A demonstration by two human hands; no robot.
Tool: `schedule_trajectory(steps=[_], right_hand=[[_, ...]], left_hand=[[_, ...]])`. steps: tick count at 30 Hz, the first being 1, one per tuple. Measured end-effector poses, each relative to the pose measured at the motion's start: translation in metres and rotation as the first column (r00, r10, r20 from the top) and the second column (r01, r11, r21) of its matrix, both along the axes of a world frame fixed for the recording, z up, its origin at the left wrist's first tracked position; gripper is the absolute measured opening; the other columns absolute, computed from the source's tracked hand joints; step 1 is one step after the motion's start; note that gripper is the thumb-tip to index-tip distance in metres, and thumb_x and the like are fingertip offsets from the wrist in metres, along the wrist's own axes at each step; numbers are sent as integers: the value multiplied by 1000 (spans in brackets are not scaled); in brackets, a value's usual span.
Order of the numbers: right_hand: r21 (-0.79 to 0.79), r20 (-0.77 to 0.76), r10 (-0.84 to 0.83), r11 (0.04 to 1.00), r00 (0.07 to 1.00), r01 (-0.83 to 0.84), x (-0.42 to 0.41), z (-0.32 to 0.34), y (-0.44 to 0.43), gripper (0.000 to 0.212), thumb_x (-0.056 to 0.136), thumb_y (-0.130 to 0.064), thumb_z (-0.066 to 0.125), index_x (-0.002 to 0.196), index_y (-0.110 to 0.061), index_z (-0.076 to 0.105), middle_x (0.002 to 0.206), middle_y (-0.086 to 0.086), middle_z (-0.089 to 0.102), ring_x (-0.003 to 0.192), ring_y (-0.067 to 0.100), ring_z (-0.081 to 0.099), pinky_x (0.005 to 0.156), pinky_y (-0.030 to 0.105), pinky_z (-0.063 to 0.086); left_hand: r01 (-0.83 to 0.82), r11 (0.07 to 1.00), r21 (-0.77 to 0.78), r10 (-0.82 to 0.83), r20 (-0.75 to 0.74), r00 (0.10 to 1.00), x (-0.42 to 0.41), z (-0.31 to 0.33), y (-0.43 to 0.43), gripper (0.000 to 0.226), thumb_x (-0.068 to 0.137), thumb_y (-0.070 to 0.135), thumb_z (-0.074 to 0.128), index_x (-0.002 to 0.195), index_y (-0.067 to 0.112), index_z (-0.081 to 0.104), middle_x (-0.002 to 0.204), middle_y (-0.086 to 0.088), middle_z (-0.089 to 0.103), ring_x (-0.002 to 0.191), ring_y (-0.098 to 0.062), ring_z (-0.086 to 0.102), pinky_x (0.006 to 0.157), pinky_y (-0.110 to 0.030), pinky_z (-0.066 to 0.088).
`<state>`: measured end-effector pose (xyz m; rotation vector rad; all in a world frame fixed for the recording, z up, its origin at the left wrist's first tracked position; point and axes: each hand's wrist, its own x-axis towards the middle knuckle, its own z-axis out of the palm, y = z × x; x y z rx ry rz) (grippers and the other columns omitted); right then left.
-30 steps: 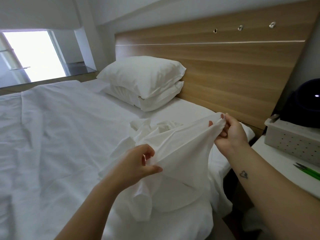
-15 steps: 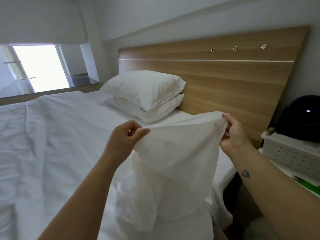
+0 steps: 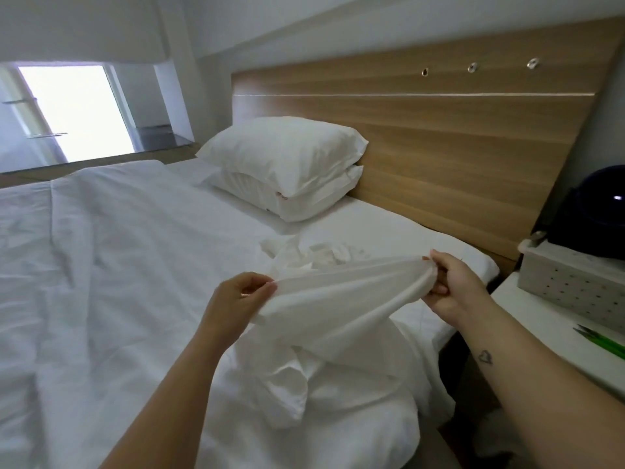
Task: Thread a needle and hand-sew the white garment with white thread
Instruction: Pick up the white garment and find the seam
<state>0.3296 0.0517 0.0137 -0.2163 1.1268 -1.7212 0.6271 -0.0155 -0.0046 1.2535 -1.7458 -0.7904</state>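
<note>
The white garment (image 3: 341,299) is stretched between both hands above the bed, its lower part draped in folds on the white bedding. My left hand (image 3: 236,299) pinches one edge of the cloth at the left. My right hand (image 3: 453,286) grips the opposite edge at the right, fingers curled round the bunched fabric. A thin glint beside my right hand may be a needle; I cannot tell. No thread shows clearly.
Two stacked white pillows (image 3: 291,167) lie against the wooden headboard (image 3: 456,147). At the right a white bedside table (image 3: 541,326) carries a dotted grey box (image 3: 571,279), a dark round object (image 3: 595,211) and a green tool (image 3: 602,340). Crumpled white cloth (image 3: 321,253) lies behind the garment.
Both hands have lowered the garment from its raised position, and the cloth is now pulled flatter and tauter between them. The view has tilted down a little.
</note>
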Motion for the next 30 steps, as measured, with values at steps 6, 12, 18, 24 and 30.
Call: schedule_trajectory(steps=[6, 12, 18, 24, 30], right_hand=[[180, -359, 41, 983, 932, 26, 1, -6, 0, 20, 94, -16, 53, 75, -10, 57, 70, 7, 59, 64, 17, 58, 57, 30, 49], [164, -343, 124, 984, 931, -71, -4, -2, 7, 26, 97, -20, 51, 73, -11, 53, 59, 3, 55, 54, 11, 55, 62, 29, 46], [-49, -128, 48, 997, 991, -55, 0, 10, 14, 35, 99, -20, 49, 65, -15, 45, 36, -9, 46, 28, 2, 41, 62, 23, 39], [-105, -209, 69, 990, 976, -93, 3, 17, 7, 24, 93, -28, 59, 74, -15, 60, 64, -2, 60, 59, 9, 58, 65, 25, 50], [140, -472, 114, 989, 874, -54, -15, 17, 11, 27, 92, -19, 55, 66, -13, 50, 63, 5, 45, 60, 15, 45, 59, 27, 45]], left_hand=[[-30, 1000, 1, 29, -301, 953, -6, 5, 0, 14, 91, 15, 65, 80, 20, 73, 71, 14, 71, 66, 4, 61, 61, -8, 46], [5, 1000, 5, -2, -358, 934, -6, 13, -3, 12, 90, 15, 65, 80, 12, 72, 71, 8, 68, 65, 0, 59, 60, -11, 47], [-87, 996, 6, 86, -259, 962, -13, 6, -4, 18, 95, 21, 59, 80, 13, 65, 69, 9, 64, 58, -1, 54, 53, -12, 43], [-219, 976, 9, 218, -119, 969, -20, 0, -5, 24, 101, 30, 43, 93, 10, 53, 82, -1, 56, 77, -20, 52, 64, -29, 41], [46, 994, 96, -18, -273, 962, -19, 21, 7, 32, 103, 31, 41, 88, 11, 61, 79, 3, 59, 70, -8, 52, 66, -23, 42]])
